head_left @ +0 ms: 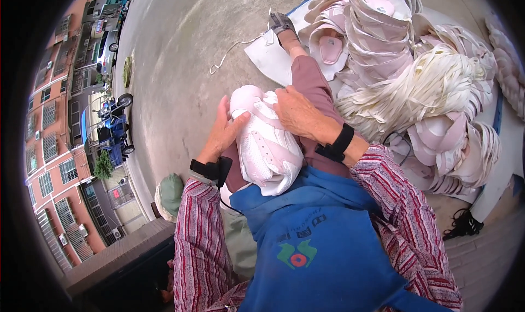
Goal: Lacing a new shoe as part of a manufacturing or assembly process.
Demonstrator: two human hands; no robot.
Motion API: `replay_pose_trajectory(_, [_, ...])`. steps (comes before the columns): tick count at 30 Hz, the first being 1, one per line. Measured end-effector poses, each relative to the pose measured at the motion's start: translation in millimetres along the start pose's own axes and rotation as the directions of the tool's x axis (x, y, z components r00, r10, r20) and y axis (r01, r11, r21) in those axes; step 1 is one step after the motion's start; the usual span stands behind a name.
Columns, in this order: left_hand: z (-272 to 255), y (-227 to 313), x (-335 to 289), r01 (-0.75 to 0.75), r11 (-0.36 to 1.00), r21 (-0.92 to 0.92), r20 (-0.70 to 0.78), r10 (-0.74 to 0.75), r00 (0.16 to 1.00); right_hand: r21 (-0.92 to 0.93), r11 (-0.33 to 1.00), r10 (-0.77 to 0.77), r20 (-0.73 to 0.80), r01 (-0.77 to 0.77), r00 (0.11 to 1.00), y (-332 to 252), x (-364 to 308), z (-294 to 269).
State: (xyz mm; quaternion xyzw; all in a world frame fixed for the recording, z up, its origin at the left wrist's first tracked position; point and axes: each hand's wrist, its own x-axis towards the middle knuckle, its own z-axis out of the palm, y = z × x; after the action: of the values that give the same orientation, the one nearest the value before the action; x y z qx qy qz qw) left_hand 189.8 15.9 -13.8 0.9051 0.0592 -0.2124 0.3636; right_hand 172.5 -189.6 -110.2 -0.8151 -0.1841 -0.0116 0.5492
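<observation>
A pink and white shoe upper [268,142] rests on my lap, with its rounded end pointing away from me and rows of small eyelet holes along it. My left hand [223,130] grips its left side, thumb laid over the top and fingers along the outer edge. On the other side, the closed fingers of my right hand [302,114] pinch the upper near its far right edge. Whether a lace is also between those fingers, I cannot tell. A blue apron [311,230] covers my front beneath the upper.
To my right, a thick bundle of cream laces [415,88] lies over stacked pink and white uppers [380,49] on a pale sheet [495,183]. A loose white cord [232,48] trails on the concrete. A green sack [173,194] stands at left; vehicles [106,129] are parked farther off.
</observation>
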Motion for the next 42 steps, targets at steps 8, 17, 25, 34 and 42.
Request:
replay_pose_trajectory(8, [-6,-9,-17,0.037,0.997,-0.061,-0.023,-0.038,0.999,0.112,0.960,0.218,0.277,-0.257,0.936,5,55,14])
replay_pose_trajectory(17, [20,17,-121,-0.233,0.859,0.456,0.123,0.199,0.972,0.217,0.927,0.217,0.356,-0.307,0.909,13,67,8])
replay_pose_trajectory(25, [44,13,-139,-0.314,0.804,0.505,0.046,0.339,0.940,0.323,0.931,0.108,0.206,-0.172,0.973,-23,82,3])
replay_pose_trajectory(34, [67,18,-113,-0.284,0.726,0.626,0.045,0.329,0.943,0.147,0.976,0.139,0.153,-0.162,0.978,12,93,25])
replay_pose_trajectory(42, [52,-7,-133,-0.256,0.833,0.491,-0.084,0.337,0.938,0.224,0.946,0.178,0.244,-0.234,0.953,-53,14,-45])
